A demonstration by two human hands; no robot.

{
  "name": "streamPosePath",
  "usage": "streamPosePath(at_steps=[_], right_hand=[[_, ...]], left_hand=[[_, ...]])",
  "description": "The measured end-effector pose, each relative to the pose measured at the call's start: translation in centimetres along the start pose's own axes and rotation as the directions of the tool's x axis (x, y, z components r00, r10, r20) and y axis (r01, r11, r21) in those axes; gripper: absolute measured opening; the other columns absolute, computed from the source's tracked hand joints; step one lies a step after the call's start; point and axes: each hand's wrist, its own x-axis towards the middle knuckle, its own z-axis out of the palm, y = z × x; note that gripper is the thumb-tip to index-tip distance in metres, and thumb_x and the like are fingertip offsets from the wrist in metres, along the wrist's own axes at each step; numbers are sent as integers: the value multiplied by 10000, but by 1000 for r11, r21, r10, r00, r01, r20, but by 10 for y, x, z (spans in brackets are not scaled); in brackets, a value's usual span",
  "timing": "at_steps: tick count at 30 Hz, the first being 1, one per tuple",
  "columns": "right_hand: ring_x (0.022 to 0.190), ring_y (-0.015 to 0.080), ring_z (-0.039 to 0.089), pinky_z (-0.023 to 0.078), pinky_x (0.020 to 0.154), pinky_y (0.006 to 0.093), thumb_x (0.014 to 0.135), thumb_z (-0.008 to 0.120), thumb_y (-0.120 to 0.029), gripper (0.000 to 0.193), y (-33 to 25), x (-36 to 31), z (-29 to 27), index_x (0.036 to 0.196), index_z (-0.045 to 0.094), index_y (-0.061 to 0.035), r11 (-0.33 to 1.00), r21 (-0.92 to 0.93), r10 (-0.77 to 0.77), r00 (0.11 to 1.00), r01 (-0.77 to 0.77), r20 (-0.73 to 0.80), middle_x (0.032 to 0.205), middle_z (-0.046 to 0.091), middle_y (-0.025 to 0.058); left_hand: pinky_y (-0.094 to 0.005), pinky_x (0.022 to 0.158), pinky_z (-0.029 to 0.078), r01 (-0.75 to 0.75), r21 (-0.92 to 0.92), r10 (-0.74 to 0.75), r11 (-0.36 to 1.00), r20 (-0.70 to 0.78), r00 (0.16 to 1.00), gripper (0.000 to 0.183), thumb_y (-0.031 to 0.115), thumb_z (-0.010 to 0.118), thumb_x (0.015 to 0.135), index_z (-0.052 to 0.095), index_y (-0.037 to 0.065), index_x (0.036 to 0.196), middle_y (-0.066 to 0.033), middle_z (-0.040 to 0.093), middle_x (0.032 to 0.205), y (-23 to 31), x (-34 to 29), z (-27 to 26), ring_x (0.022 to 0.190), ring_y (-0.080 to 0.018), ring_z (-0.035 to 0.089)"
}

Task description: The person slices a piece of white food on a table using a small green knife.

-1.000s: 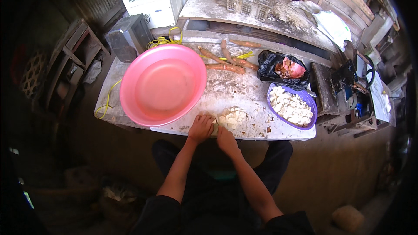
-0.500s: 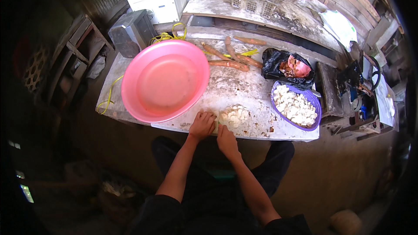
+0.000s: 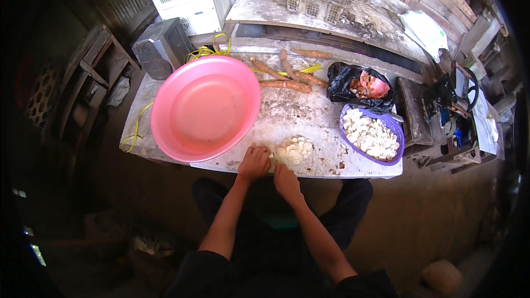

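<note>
At the table's near edge my left hand (image 3: 255,163) is closed over a pale peeled cassava piece, mostly hidden under the fingers. Close on its right, my right hand (image 3: 287,181) is wrapped round the handle of a knife, whose thin blade barely shows between the hands. A small heap of white cassava slices (image 3: 295,149) lies on the tabletop just beyond my hands. More slices fill a purple basket (image 3: 402,140) at the table's right end. Farther back lie several unpeeled brown cassava roots (image 3: 287,85).
A big pink basin (image 3: 255,85) stands left of my hands. Behind the purple basket sits a black plastic bag (image 3: 339,85) with reddish scraps. Yellow strap (image 3: 207,51) trails behind the basin, near a grey box (image 3: 160,49) and a white appliance (image 3: 185,0). A plastic crate (image 3: 314,0) rests on the back bench.
The view has shifted slightly. Both hands stay together at the table edge, with the knife's angle between them a little different. The slice heap looks much the same.
</note>
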Motion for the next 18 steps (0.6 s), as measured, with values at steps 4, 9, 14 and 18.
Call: streamPosePath(at_steps=[4, 9, 14, 18], right_hand=[[720, 456, 527, 413, 634, 520, 894, 274, -324, 373, 2, -6, 1, 829, 471, -14, 998, 62, -17, 997, 22, -69, 737, 546, 284], [674, 433, 547, 434, 595, 502, 893, 284, -329, 372, -6, -6, -3, 816, 462, -12, 997, 61, -37, 998, 41, -60, 697, 551, 268], [676, 422, 554, 439, 609, 489, 893, 273, -346, 389, -3, -3, 0, 815, 465, -17, 1000, 5, -1, 999, 1, -37, 703, 559, 253], [697, 424, 551, 428, 633, 509, 892, 283, -335, 379, 4, 6, 5, 815, 482, -22, 998, -64, 9, 999, -11, -41, 715, 561, 263]], left_hand=[[-402, 863, 323, 22, -24, -21, 999, 33, 999, 226, 184, 470, 758, 493, 35, 927, -108, 509, 940, 4, 2, -3, 905, -236, 475], [-408, 853, 330, 11, -37, -10, 999, 11, 1000, 231, 182, 481, 747, 492, 37, 925, -109, 509, 933, 3, 1, 1, 886, -234, 475], [-408, 851, 331, -8, -34, 8, 999, 7, 1000, 235, 185, 486, 741, 494, 34, 921, -108, 510, 929, 7, 1, -1, 873, -233, 477], [-403, 861, 329, -6, -31, 7, 1000, 14, 1000, 237, 191, 475, 749, 497, 29, 921, -109, 513, 931, 9, 2, 0, 885, -235, 477]])
